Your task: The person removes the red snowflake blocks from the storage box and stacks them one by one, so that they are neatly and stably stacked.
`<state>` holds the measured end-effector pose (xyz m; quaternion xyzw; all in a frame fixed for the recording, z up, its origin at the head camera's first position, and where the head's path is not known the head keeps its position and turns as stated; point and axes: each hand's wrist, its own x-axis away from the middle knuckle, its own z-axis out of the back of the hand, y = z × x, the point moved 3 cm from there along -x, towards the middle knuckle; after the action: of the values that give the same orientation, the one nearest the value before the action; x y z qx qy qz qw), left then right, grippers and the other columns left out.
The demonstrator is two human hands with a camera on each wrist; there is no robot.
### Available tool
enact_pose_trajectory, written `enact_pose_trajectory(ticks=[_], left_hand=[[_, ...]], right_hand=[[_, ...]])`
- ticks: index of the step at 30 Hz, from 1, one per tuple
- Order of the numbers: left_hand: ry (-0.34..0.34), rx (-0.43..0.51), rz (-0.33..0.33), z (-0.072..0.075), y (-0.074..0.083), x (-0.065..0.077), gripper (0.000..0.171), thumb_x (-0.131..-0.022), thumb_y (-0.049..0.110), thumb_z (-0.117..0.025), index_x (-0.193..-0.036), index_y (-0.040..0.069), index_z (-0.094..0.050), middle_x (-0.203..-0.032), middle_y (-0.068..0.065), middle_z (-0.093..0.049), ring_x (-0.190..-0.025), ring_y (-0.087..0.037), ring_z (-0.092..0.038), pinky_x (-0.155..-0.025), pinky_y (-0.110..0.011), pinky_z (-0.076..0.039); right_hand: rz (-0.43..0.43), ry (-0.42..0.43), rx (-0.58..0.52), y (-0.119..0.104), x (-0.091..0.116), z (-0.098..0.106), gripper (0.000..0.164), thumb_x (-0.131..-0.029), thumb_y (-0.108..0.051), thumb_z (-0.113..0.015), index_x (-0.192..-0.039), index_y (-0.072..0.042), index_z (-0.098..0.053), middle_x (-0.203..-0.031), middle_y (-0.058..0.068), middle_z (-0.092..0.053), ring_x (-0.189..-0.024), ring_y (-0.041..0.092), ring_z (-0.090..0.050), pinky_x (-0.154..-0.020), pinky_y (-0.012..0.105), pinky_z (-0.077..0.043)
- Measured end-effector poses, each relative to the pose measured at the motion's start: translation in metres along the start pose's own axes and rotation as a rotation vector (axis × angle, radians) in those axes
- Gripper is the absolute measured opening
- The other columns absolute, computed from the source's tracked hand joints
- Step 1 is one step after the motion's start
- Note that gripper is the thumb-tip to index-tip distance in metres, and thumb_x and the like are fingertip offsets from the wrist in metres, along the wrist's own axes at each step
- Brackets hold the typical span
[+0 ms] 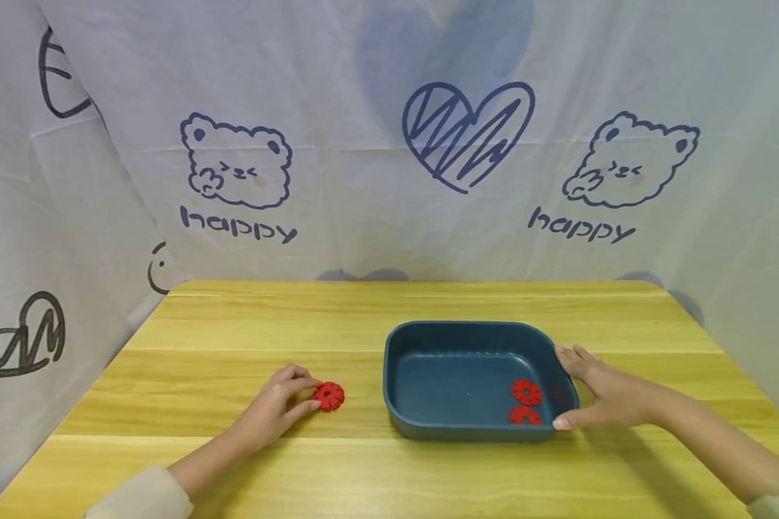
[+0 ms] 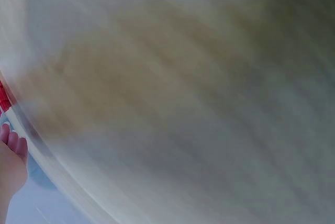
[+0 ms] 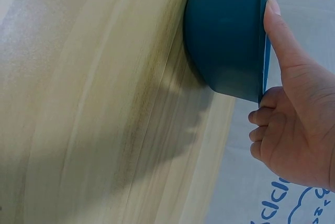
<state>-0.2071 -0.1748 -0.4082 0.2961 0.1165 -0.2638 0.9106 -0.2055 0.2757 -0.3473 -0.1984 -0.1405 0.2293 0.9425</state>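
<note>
My left hand pinches a red notched building disc between thumb and fingertips, at the tabletop left of a dark blue plastic basin. In the left wrist view only part of that hand shows at the far left edge, with a bit of red above it. At the basin's right end, my right hand grips the rim, thumb at the near corner and fingers farther back. The right wrist view shows the thumb along the rim and the other fingers curled by the wall. Two more red discs lie inside, near the right end.
Basin and hands are on a yellow wood-grain table. A white cloth with bear and heart drawings hangs behind the table and along its left side. Most of the left wrist view is a blurred pale surface.
</note>
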Motion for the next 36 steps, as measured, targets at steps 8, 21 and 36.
enact_pose_trajectory(ticks=[8, 21, 36], left_hand=[[0.011, -0.014, -0.020, -0.0005, -0.0019, 0.0018, 0.025, -0.079, 0.009, -0.071, -0.103, 0.000, -0.068, -0.097, -0.004, -0.058, -0.082, -0.011, -0.049, -0.066, -0.021, -0.045], [0.014, -0.019, -0.029, -0.0003, 0.0007, 0.0005, 0.025, -0.079, 0.008, -0.071, -0.102, -0.001, -0.068, -0.097, -0.006, -0.059, -0.081, -0.012, -0.050, -0.065, -0.020, -0.046], [0.005, -0.004, -0.048, -0.0006, 0.0027, 0.0008, 0.024, -0.081, 0.009, -0.069, -0.104, 0.000, -0.068, -0.098, -0.005, -0.058, -0.080, -0.010, -0.048, -0.063, -0.019, -0.044]], right_hand=[[-0.005, -0.002, -0.007, 0.0007, -0.0002, 0.0000, 0.110, -0.073, -0.050, -0.072, -0.142, 0.014, -0.016, -0.147, 0.036, -0.014, -0.132, 0.059, -0.007, -0.097, 0.073, -0.017], [-0.009, -0.001, -0.003, 0.0008, 0.0000, -0.0002, 0.110, -0.072, -0.051, -0.072, -0.142, 0.014, -0.016, -0.147, 0.035, -0.015, -0.132, 0.058, -0.007, -0.098, 0.073, -0.018], [-0.012, -0.001, 0.000, 0.0010, 0.0000, -0.0004, 0.109, -0.073, -0.050, -0.072, -0.142, 0.013, -0.016, -0.147, 0.035, -0.014, -0.132, 0.058, -0.008, -0.098, 0.072, -0.018]])
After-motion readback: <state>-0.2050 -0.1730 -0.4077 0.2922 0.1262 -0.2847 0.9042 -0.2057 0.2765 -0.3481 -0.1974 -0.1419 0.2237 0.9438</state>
